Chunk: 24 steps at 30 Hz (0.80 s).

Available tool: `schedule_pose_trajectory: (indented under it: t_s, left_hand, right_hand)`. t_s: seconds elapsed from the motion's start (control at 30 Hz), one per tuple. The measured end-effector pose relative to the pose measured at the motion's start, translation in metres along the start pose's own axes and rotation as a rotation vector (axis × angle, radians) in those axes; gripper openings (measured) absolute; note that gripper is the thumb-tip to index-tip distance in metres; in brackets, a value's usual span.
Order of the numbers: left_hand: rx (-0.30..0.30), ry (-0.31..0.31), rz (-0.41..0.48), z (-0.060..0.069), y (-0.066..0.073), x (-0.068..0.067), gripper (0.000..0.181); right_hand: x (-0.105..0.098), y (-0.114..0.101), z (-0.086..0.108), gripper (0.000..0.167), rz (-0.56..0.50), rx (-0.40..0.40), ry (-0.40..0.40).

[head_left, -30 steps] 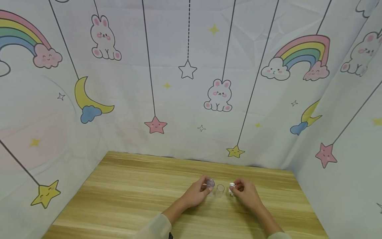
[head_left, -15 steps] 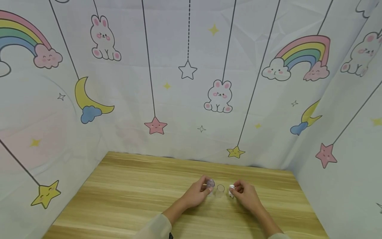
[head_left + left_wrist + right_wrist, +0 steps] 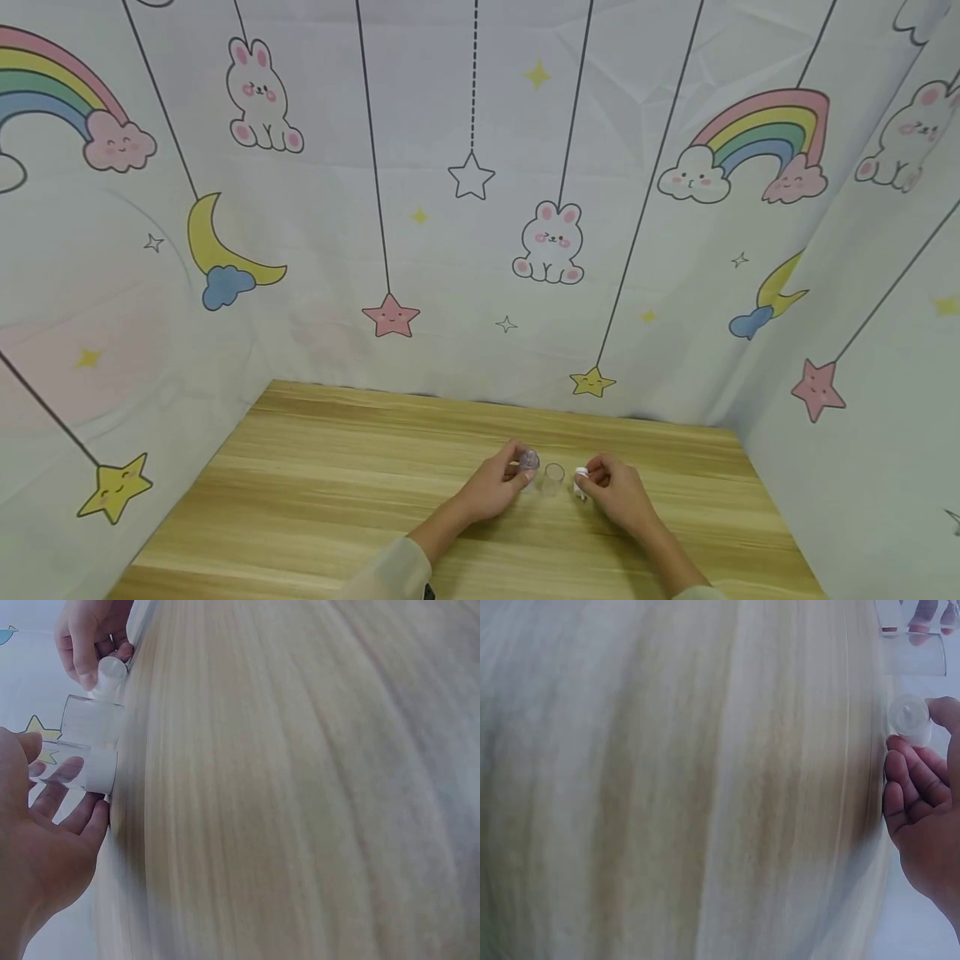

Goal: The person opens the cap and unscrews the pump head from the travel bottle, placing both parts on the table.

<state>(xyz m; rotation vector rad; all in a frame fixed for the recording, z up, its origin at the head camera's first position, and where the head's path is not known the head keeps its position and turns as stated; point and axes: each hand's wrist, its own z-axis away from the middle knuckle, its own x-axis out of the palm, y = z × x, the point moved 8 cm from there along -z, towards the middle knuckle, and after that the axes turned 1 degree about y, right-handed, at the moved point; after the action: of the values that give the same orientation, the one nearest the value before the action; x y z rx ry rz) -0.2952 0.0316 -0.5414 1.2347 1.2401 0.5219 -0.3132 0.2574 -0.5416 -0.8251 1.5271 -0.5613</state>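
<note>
My left hand (image 3: 491,483) grips a clear cylindrical container (image 3: 66,759) with a white band (image 3: 102,771) at its lower end, close to the tabletop. Seen from above in the head view, the top of this container (image 3: 529,460) looks faintly purple. Just to its right a clear, open-rimmed cup-like cylinder (image 3: 553,480) stands on the table. My right hand (image 3: 618,490) pinches a small white cylindrical piece (image 3: 581,483) between thumb and fingers. Its round end (image 3: 910,716) with a small central nub shows in the right wrist view. Fingers partly cover both held pieces.
The wood-grain table (image 3: 337,467) extends left and in front of the hands. A white cloth (image 3: 450,350) printed with bunnies, stars and rainbows hangs behind the table's back edge and along its sides.
My right hand has shifted slightly toward me, and the white piece in it has tilted a little. The left hand and the standing clear cylinder stay in place.
</note>
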Motion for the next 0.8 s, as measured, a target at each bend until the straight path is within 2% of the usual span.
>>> schedule_pose_trajectory:
  t_s: [0.8]
  left_hand:
    - [0.023,0.003,0.006,0.0010,0.0039,-0.0013,0.024]
  right_hand:
    - [0.0019,-0.0010,-0.0004,0.023,0.022,-0.017,-0.011]
